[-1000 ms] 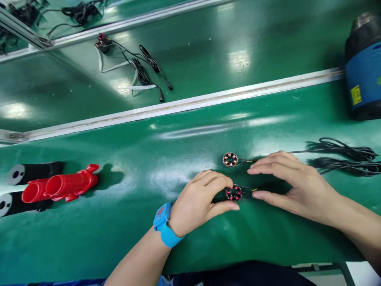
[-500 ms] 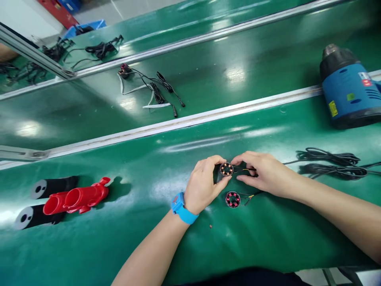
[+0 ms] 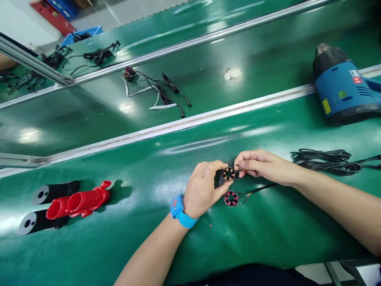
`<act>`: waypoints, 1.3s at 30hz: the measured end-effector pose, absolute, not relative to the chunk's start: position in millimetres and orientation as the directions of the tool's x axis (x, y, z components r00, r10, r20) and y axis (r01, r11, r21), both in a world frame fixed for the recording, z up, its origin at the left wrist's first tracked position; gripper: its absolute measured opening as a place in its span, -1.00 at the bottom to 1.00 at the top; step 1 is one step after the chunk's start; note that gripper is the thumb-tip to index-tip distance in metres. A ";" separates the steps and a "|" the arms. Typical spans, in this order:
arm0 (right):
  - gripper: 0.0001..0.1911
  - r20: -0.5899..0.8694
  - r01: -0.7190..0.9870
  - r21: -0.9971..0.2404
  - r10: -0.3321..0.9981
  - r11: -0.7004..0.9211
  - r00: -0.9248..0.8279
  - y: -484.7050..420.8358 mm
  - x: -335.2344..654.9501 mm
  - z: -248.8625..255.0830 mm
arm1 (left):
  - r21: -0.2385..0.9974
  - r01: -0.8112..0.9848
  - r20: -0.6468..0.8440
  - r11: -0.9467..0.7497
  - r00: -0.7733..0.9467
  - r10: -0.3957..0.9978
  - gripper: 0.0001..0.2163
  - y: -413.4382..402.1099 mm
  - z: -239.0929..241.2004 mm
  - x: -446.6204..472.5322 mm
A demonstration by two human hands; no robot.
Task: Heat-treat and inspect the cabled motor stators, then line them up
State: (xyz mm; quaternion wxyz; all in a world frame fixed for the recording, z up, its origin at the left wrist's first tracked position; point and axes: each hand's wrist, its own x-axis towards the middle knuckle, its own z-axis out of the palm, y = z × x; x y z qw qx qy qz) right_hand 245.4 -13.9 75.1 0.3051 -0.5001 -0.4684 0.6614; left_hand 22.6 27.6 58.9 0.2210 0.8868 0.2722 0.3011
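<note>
Thumb and forefinger of the left hand (image 3: 204, 186) are clamped on the rim of a round coil ring (image 3: 229, 178) — copper-coloured windings set in a dark circle. Just beside it, the right hand (image 3: 264, 165) pinches the ring's thin leads (image 3: 243, 170), though the fingers hide how many. A second ring (image 3: 231, 194), wound in red, lies near the left fingertips on the glossy green surface (image 3: 143, 246), its fine wires joining a smooth black cable (image 3: 263, 188).
</note>
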 end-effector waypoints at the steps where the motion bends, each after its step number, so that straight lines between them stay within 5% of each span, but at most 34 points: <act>1: -0.71 -0.381 0.078 -0.923 0.868 -0.377 -0.320 -14.1 245.3 75.1 | 0.561 0.353 0.395 -0.749 0.681 0.617 -0.67 28.0 59.1 21.8; 8: -0.41 -0.258 0.222 -0.959 0.877 -0.179 -0.405 -21.7 257.0 75.1 | 0.642 0.325 0.102 -0.695 0.862 0.497 -0.77 40.2 69.6 10.7; 17: -0.48 -0.249 0.236 -0.957 0.895 -0.168 -0.371 -21.9 271.7 77.5 | 0.678 0.287 0.058 -0.677 0.897 0.439 -0.82 40.5 82.2 5.7; 24: -0.54 -0.144 0.356 -0.932 0.972 -0.071 -0.183 -14.3 279.5 86.8 | 0.912 0.258 0.104 -0.319 0.606 0.788 -0.80 52.2 61.7 7.8; 28: -0.57 -0.001 0.569 -0.819 0.992 0.071 -0.126 18.1 281.2 91.4 | 0.978 0.199 -0.028 -0.067 0.439 0.898 -0.72 59.6 49.2 9.7; 32: -0.56 0.175 0.744 -0.638 0.978 0.198 -0.110 89.7 276.9 85.1 | 0.981 0.190 -0.046 -0.045 0.450 0.892 -0.73 58.5 49.2 12.6; 39: -0.51 0.183 0.884 -0.467 0.975 -0.024 0.123 229.9 229.9 67.9 | 0.981 0.167 0.008 -0.094 0.457 0.889 -0.83 56.2 54.2 14.6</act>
